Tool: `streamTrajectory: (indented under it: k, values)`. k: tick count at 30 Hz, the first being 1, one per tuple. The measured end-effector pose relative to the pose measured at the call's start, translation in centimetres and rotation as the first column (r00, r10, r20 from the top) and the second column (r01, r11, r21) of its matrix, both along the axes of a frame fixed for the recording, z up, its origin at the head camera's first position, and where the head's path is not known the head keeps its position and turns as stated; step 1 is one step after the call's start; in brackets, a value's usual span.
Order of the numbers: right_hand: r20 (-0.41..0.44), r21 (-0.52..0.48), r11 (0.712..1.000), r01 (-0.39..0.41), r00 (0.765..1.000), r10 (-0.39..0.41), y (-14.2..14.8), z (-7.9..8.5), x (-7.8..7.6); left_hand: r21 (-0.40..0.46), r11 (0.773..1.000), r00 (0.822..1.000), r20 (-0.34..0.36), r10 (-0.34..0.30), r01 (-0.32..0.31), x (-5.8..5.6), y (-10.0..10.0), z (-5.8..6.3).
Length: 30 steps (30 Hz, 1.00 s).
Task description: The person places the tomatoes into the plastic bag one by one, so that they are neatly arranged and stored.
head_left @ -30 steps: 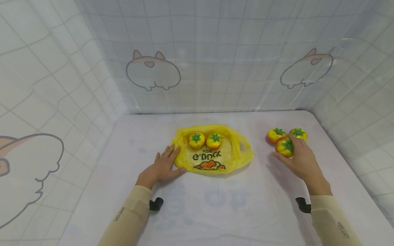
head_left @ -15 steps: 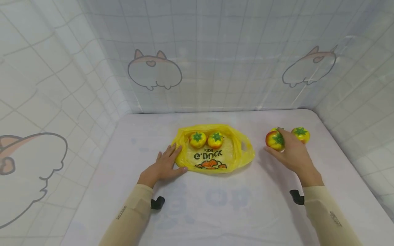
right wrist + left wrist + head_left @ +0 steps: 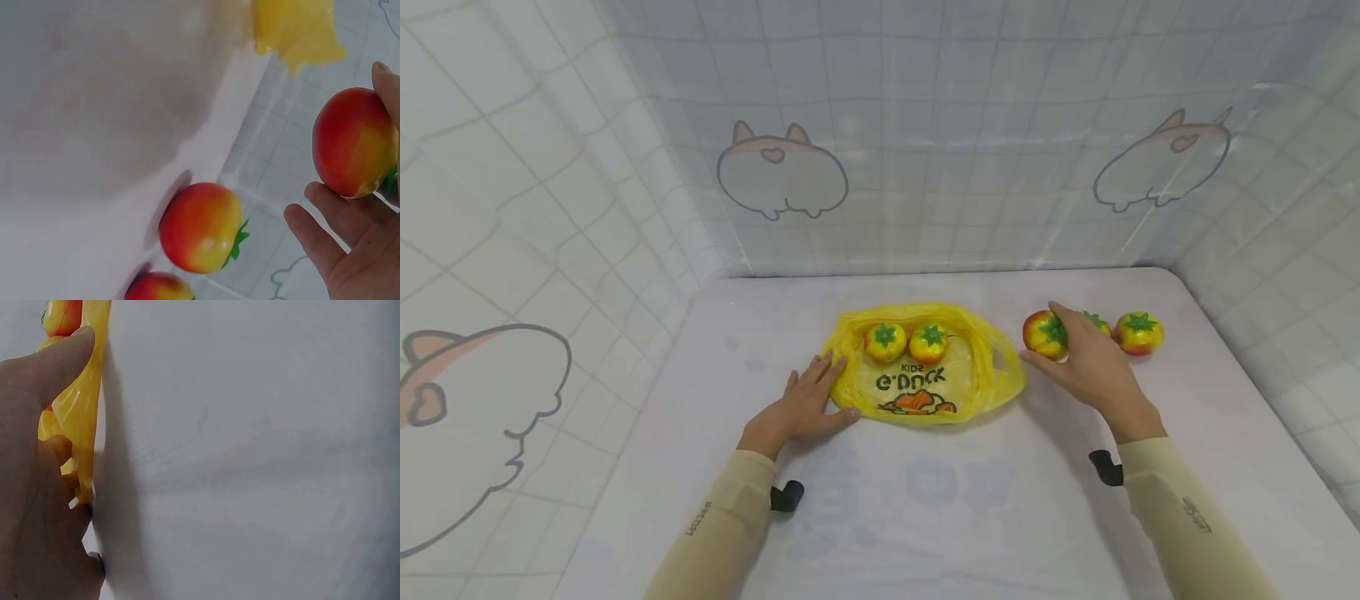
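Note:
My right hand (image 3: pixel 1093 367) pinches a red-and-yellow toy tomato (image 3: pixel 1042 335) with a green leafy top, just right of the yellow plastic bag (image 3: pixel 1000 385). In the right wrist view this tomato (image 3: pixel 350 140) is between thumb and fingers, raised off the table. Two more, a partly hidden tomato (image 3: pixel 1101 323) and another tomato (image 3: pixel 1139 333), sit on the table beyond that hand. On the bag's left edge rests my left hand (image 3: pixel 805 408), fingers spread. Inside the flattened bag lie two tomatoes, a left one (image 3: pixel 885 342) and a right one (image 3: pixel 928 343).
A pale cloth covers the table (image 3: pixel 925 517). White grid-patterned curtain (image 3: pixel 925 192) with cartoon animals closes off the back and both sides. The bag's looped handle (image 3: pixel 1003 358) points right, towards the held tomato.
The right hand has carried its tomato leftward, from the group at the right towards the bag. The left hand has stayed on the bag's edge, and the view has shifted slightly.

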State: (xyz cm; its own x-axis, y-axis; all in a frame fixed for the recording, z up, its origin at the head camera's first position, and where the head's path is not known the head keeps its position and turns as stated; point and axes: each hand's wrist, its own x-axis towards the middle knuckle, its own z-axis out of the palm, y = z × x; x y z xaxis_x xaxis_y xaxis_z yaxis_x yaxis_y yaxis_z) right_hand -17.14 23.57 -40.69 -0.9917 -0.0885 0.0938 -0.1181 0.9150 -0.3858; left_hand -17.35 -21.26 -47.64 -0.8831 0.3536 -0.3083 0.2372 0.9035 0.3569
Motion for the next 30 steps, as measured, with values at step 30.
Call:
streamTrajectory:
  k: [30]
  values:
    - [-0.032,-0.056,0.985,-0.162,0.987,0.160,-6.0,-0.6,-1.6,0.026,1.000,1.000,-0.018,-0.017,0.017,0.4,-0.1,0.4]
